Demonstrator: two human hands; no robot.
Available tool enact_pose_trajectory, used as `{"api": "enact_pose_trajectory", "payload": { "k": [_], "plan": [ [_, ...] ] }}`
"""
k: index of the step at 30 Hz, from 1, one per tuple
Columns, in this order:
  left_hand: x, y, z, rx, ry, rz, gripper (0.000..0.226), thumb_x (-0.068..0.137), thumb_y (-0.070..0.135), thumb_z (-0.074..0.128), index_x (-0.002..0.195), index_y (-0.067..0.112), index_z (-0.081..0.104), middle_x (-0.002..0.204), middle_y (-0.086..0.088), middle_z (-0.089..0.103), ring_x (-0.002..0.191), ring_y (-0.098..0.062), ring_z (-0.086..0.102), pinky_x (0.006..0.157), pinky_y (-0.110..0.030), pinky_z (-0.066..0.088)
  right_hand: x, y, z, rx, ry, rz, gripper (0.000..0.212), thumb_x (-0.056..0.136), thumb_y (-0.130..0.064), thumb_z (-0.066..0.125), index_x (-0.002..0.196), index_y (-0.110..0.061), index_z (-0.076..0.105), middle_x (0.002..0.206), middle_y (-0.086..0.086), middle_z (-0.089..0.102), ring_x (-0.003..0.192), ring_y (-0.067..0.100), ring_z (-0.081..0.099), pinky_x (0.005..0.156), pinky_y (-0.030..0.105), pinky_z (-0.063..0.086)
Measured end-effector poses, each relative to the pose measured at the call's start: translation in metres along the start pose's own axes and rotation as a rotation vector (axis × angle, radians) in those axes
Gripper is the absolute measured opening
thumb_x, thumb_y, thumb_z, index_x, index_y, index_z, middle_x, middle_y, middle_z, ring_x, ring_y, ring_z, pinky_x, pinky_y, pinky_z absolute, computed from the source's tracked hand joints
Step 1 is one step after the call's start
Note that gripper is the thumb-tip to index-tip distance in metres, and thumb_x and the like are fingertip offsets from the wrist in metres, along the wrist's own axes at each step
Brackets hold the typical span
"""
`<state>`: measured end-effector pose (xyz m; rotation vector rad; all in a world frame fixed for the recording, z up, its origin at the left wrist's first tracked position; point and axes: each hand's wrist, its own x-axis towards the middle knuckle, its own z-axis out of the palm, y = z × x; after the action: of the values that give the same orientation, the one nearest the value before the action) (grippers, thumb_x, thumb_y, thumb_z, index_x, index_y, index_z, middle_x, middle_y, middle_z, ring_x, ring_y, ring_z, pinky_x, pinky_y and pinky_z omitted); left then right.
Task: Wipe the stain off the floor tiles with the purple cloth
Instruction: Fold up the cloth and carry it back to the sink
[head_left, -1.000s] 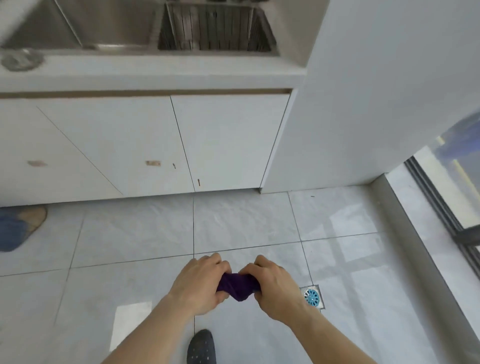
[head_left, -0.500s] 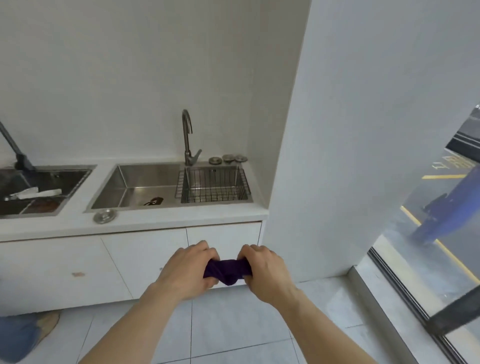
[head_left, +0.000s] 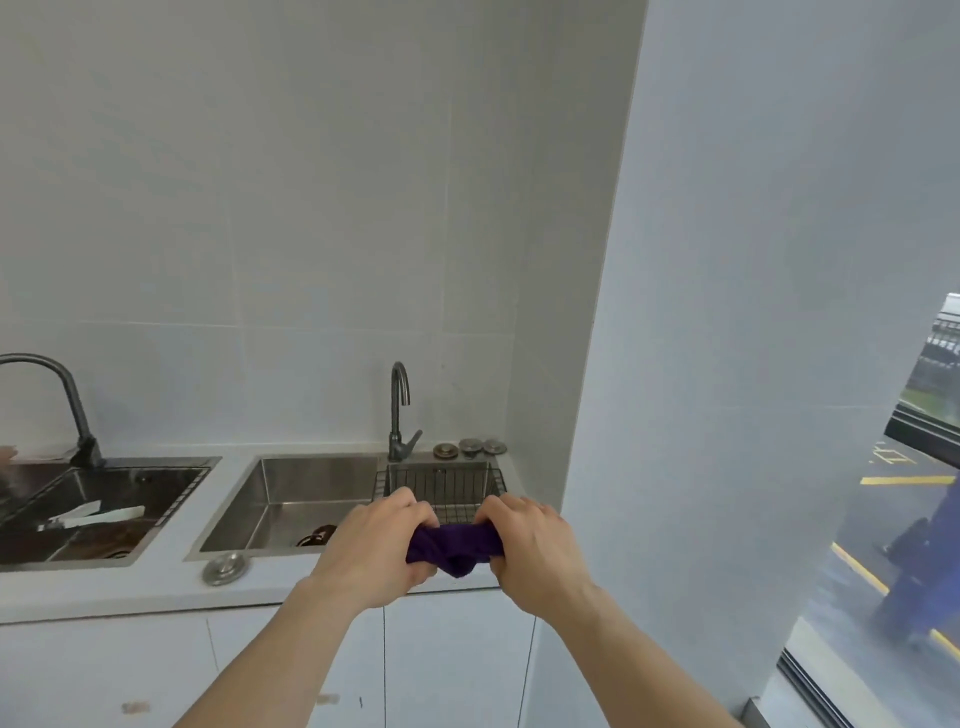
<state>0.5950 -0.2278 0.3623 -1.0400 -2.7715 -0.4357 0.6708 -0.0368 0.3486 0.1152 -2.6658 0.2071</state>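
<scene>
Fingers (head_left: 410, 512) of both hands are being clenched on the cloth (head_left: 454, 543), bunched over the worktop (head_left: 156, 584) edge; soft, light, best gripped at its ends.

A white bench (head_left: 156, 582) is seen running along the tiled wall, with white cabinet doors below it. Two steel sinks are set into it: one sink (head_left: 291, 499) with a wire basket (head_left: 441, 486) at its right end, and a second sink (head_left: 104, 512) to the left. A round metal strainer plug (head_left: 226, 567) lies on the bench front, and three more plugs (head_left: 470, 447) are lined up behind the basket, beside a tap (head_left: 399, 410).
</scene>
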Motion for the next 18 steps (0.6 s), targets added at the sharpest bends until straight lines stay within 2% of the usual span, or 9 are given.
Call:
{"api": "enact_pose_trajectory", "payload": {
  "k": [3,7,18],
  "plan": [
    [0.01,-0.013,-0.008,0.011,0.029,0.01,0.034,0.083,0.046,0.072,0.114,0.038,0.061,0.107,0.015,0.052,0.085,-0.008,0.048,0.075,-0.026,0.033,0.018,-0.005,-0.001,-0.008,0.017,-0.009,0.035,0.081,-0.01,0.067,0.112,-0.024,0.058,0.102,-0.006,0.065,0.087,0.019,0.056,0.076,0.025,0.031],
    [0.026,-0.032,-0.014,0.005,0.062,0.033,0.035,0.082,0.051,0.072,0.112,0.039,0.061,0.101,0.018,0.047,0.085,-0.007,0.046,0.078,-0.027,0.036,0.04,-0.008,0.003,-0.014,0.027,0.0,0.035,0.08,-0.013,0.069,0.109,-0.028,0.057,0.101,-0.008,0.065,0.087,0.02,0.059,0.077,0.027,0.041],
    [0.064,-0.087,-0.005,0.017,0.091,0.058,0.037,0.083,0.047,0.073,0.116,0.038,0.06,0.109,0.014,0.054,0.09,-0.007,0.047,0.085,-0.03,0.042,0.089,-0.017,0.034,-0.033,0.054,0.038,0.039,0.079,-0.01,0.068,0.112,-0.028,0.059,0.104,-0.007,0.065,0.089,0.021,0.059,0.074,0.027,0.033]
  ]
}}
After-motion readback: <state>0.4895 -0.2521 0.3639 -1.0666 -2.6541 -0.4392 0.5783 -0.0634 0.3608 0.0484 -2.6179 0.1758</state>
